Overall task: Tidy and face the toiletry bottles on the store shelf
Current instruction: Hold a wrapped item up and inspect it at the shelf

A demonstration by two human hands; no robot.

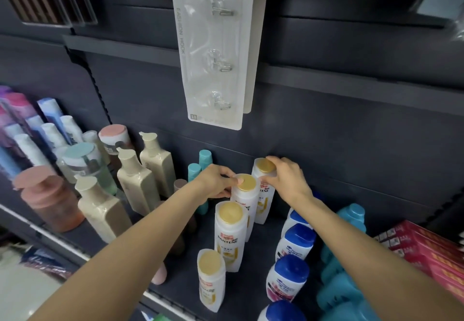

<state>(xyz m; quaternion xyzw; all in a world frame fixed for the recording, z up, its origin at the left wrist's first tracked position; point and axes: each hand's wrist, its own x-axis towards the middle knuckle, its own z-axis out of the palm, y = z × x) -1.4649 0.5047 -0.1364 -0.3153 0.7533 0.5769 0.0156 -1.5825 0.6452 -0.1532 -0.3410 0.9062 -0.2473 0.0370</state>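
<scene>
Gold-capped white bottles, single file on shelf (251,280): left hand (216,182) grip closed round third bottle (244,195), right hand (286,180) grip round rearmost bottle (263,182), apparently aligning labels forward.

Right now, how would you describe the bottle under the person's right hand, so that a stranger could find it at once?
Find the dark shelf with a row of four white, gold-capped bottles running from front to back, between beige pump bottles and blue-capped bottles. The wanted bottle is the rearmost, nearest the back panel. Only this one has the right hand gripping its gold cap.
</scene>
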